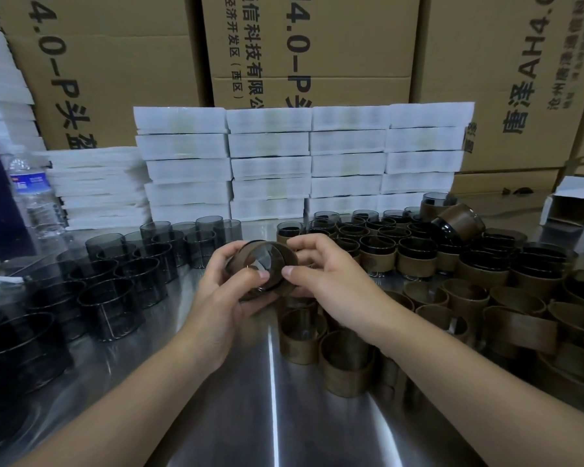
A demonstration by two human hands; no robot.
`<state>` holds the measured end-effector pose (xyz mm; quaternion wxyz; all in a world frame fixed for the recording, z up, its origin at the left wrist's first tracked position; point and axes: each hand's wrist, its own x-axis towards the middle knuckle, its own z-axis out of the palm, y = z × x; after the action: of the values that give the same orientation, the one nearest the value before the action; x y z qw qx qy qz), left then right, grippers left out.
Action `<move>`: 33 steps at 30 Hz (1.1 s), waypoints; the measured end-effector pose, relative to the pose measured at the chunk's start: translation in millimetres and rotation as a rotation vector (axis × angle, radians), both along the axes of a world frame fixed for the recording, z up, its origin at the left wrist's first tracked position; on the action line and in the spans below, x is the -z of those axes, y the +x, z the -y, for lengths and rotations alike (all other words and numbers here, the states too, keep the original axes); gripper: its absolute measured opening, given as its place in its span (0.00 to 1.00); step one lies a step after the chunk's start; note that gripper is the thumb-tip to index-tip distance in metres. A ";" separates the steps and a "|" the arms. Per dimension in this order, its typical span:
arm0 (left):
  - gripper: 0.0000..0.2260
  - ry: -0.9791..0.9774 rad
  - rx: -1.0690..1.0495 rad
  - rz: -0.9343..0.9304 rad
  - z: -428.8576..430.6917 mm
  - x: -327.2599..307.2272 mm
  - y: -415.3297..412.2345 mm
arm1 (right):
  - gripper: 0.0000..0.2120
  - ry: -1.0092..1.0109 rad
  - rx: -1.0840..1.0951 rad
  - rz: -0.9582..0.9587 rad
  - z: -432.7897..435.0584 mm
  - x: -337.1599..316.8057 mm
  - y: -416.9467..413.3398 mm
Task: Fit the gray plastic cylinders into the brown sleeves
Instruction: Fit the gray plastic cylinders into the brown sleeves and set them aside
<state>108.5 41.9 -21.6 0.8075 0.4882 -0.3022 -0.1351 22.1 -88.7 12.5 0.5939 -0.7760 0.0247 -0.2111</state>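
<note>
Head view is taking in tall cardboard boxes (pixel 317 45) standing across the back, with a shiny metal table (pixel 236 416) running out in front of them. Stacks of flat white boxes (pixel 270 163) are sitting along the table's far edge. On the left, bare cylinders (pixel 108 308) are standing upright in a crowd; on the right, sleeved cylinders (pixel 415 257) are filling the far side, with empty sleeves (pixel 348 362) lying nearer. A water bottle (pixel 36 197) is standing at the far left. Over the middle of the table, the left hand (pixel 223 291) is cupping a brown sleeve (pixel 280 261) from below, thumb on its rim, while the right hand (pixel 321 274) is pinching its other side. A gray cylinder (pixel 260 257) is sitting inside it, tipped toward the camera.
</note>
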 end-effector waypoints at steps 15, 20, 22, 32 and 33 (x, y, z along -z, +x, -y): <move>0.21 0.059 0.045 -0.034 -4.3 -6.3 -5.0 | 0.13 0.166 -0.134 -0.126 7.2 -2.3 -4.3; 0.19 0.025 0.134 -0.096 -3.2 -7.9 -8.1 | 0.30 0.051 -0.026 -0.230 7.8 -2.0 -0.8; 0.18 0.017 0.157 -0.111 -3.0 -8.1 -9.1 | 0.31 0.015 0.001 -0.227 7.9 -3.3 -1.0; 0.27 0.136 0.089 -0.126 3.0 -14.5 -22.4 | 0.36 -0.233 0.080 -0.081 -0.9 5.3 -1.4; 0.28 0.145 0.074 -0.159 3.6 -14.6 -23.3 | 0.37 -0.242 0.076 -0.086 -0.8 5.6 -2.0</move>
<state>85.2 38.3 -6.9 0.7858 0.5218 -0.2446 -0.2246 20.1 -87.9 6.9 0.4858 -0.8489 0.0539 -0.2013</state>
